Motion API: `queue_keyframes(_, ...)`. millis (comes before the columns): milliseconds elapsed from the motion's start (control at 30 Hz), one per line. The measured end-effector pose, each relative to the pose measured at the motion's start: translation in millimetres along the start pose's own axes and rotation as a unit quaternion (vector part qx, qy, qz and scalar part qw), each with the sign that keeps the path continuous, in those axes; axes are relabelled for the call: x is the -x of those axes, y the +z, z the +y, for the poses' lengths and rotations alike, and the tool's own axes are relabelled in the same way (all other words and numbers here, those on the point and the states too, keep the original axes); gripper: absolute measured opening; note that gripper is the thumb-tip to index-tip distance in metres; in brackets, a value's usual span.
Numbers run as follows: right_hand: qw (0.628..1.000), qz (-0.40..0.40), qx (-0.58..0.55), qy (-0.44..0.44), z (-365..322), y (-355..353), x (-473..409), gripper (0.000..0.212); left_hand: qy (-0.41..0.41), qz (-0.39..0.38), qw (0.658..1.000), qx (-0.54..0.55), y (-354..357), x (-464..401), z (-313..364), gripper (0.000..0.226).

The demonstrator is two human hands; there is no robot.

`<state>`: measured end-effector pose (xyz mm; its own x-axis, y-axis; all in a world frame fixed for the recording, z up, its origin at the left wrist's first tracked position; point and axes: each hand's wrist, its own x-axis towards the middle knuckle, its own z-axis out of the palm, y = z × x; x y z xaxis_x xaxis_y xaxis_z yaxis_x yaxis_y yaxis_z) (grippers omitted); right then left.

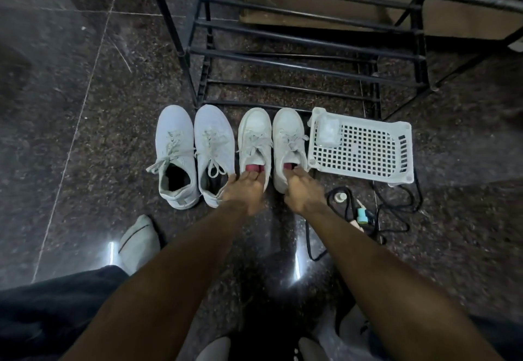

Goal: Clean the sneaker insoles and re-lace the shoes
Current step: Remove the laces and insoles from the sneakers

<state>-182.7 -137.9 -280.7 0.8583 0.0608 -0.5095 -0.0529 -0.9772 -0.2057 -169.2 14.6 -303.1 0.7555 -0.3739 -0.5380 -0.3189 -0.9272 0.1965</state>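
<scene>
My left hand (244, 189) covers the heel of one white sneaker (254, 140), and my right hand (301, 190) covers the heel of its partner (288, 140). My fingertips vanish inside both openings. The shoe rack (283, 40) runs off the top edge.

Four white sneakers, two to a pair; the left pair (195, 154) is a cooler, bluish white with dark linings, the right pair (273, 145) creamier with red insoles (254, 168) (only a sliver shows in each); pale grey laces (172, 151) throughout; a white basket (365, 148) with a square-grid pattern; a black rack (297, 40); dark speckled floor (93, 123); a teal object (362, 216) among black cords (396, 202).
</scene>
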Motion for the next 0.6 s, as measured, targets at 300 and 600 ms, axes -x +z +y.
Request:
queue_keyframes(300, 0.995, 0.084, -0.057, 0.005, -7, 23, 20, 0.053, 0.017, -0.013, 0.997, 0.078, 51, 70, 8, 0.061)
queue_keyframes(600, 0.987, -0.001, -0.154, 0.038, -37, 79, 98, 0.023, -0.02, -0.118, 0.951, 0.285, 78, 123, 21, 0.019)
